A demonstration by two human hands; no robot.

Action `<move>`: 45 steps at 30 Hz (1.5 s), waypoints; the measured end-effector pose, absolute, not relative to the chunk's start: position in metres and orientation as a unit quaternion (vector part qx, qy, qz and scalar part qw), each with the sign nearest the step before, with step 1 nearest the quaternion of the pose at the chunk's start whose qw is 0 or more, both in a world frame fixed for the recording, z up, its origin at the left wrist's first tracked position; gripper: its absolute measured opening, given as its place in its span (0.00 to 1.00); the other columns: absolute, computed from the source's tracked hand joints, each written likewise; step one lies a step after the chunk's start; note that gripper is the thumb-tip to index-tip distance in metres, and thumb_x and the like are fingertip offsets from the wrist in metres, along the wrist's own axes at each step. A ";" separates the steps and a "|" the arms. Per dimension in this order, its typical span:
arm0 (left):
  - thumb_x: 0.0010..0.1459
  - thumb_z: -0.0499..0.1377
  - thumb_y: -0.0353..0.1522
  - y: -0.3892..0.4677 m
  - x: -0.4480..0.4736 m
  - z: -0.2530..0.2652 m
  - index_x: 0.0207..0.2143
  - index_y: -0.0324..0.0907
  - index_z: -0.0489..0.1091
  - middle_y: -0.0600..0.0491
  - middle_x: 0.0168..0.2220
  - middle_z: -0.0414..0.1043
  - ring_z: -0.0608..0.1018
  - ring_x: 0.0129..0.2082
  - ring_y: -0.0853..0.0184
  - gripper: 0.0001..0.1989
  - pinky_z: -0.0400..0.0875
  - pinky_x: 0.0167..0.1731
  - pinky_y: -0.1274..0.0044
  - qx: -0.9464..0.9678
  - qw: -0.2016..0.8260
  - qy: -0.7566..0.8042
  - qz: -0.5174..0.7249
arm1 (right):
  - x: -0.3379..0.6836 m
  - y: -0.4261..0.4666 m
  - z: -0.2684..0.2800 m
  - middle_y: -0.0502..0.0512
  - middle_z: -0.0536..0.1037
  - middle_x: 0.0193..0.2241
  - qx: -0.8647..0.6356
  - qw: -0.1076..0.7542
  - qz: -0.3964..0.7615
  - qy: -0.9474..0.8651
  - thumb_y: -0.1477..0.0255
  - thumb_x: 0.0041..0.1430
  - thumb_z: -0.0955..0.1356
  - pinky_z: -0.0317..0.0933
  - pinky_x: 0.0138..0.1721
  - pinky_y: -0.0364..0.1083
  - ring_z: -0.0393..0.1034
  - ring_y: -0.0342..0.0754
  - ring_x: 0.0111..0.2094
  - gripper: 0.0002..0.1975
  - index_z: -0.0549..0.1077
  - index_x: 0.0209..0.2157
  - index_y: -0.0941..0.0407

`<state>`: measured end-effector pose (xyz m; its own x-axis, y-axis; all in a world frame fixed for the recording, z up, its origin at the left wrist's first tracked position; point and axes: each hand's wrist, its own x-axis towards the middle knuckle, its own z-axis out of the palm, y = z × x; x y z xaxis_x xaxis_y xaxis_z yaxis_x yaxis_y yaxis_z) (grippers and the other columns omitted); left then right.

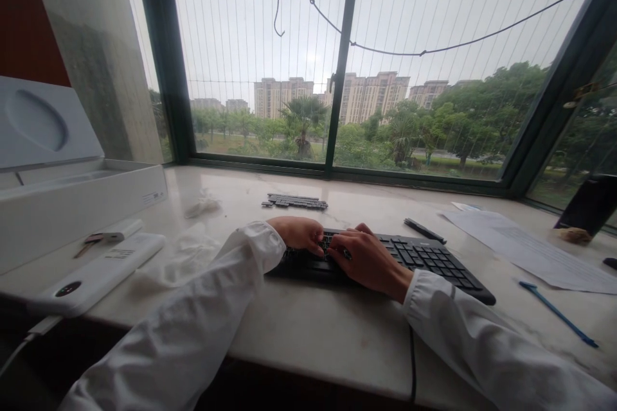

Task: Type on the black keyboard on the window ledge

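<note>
A black keyboard point(434, 263) lies on the marble sill. Its right part has its keys on, and a patch of the left part between my hands looks bare of keycaps. My left hand point(299, 233) rests over the left end, fingers curled in and the thumb pointing down at the bare patch. Close beside it, my right hand point(367, 258) has its fingertips bunched together over the same spot. Anything small in either set of fingers is hidden. Behind the keyboard, loose dark keycaps point(295, 201) are laid out in rows.
At left stand an open white box point(87, 205), a white power bank point(108, 275) with a cable, and a key point(99, 241). Crumpled tissue point(186, 257) lies near my left sleeve. To the right are a black pen-like stick point(425, 230), paper sheets point(535, 250) and a blue tool point(559, 313).
</note>
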<state>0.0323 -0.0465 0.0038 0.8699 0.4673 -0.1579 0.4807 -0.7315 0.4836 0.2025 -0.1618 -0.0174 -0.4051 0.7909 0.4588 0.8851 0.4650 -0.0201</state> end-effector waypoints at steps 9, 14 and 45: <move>0.47 0.65 0.33 -0.052 0.037 0.010 0.22 0.40 0.64 0.62 0.17 0.58 0.60 0.21 0.74 0.11 0.52 0.23 0.78 0.951 0.202 0.233 -0.010 | 0.203 -0.161 -0.020 0.50 0.78 0.31 -0.482 0.206 -0.122 -0.843 0.72 0.64 0.63 0.53 0.43 0.47 0.71 0.45 0.31 0.08 0.72 0.32 0.55; 0.46 0.65 0.34 -0.048 0.038 0.010 0.20 0.41 0.63 0.62 0.16 0.57 0.59 0.20 0.74 0.12 0.52 0.23 0.77 0.949 0.220 0.226 -0.014 | 0.202 -0.162 -0.021 0.52 0.78 0.32 -0.477 0.206 -0.120 -0.846 0.73 0.65 0.62 0.53 0.43 0.47 0.71 0.45 0.32 0.09 0.73 0.35 0.55; 0.49 0.58 0.31 -0.050 0.039 0.028 0.15 0.39 0.58 0.58 0.17 0.61 0.63 0.21 0.75 0.15 0.58 0.23 0.81 0.966 0.211 0.142 -0.047 | 0.206 -0.162 -0.025 0.54 0.78 0.32 -0.458 0.240 -0.113 -0.848 0.74 0.63 0.60 0.50 0.43 0.48 0.70 0.47 0.33 0.08 0.71 0.37 0.57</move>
<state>0.0387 -0.0503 0.0276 0.9554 0.2540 -0.1508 0.2937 -0.8708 0.3943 0.2056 -0.1625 -0.0249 -0.4649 0.7229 0.5111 0.8315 0.5548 -0.0282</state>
